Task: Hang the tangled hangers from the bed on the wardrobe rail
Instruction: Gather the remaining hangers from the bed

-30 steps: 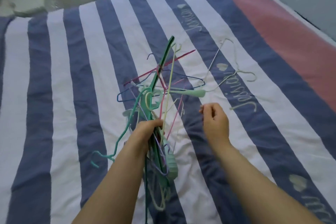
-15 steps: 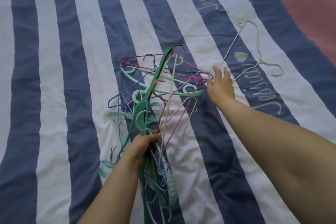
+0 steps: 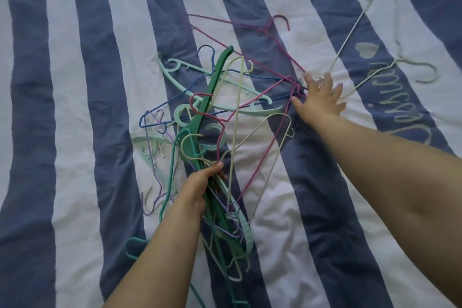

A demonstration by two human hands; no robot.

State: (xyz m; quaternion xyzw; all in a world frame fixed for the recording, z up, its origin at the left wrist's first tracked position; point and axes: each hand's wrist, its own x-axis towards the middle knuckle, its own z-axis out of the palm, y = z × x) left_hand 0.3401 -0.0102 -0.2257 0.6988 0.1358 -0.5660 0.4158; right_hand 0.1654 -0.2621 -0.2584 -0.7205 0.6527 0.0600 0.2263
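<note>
A tangled bunch of hangers (image 3: 212, 117) in green, mint, pink, blue, cream and lilac lies on the striped bed. My left hand (image 3: 200, 182) grips the bunch around its dark green hanger and several thin ones, near the middle. My right hand (image 3: 318, 96) reaches far forward with fingers spread, touching the bed where the pink and blue hanger corners meet the corner of a pale wire hanger (image 3: 375, 40) lying apart on the right. A pink wire hanger (image 3: 250, 30) lies flat beyond the bunch.
The bed cover (image 3: 75, 107) has wide blue and white stripes with pale embroidered script (image 3: 400, 107) and a heart at the right. Only bedding is in view; no wardrobe or rail shows.
My right hand has moved from beside the bunch forward and right to the corner of the pale hanger, fingers spreading. The bunch in my left hand has sunk flatter onto the bed.
</note>
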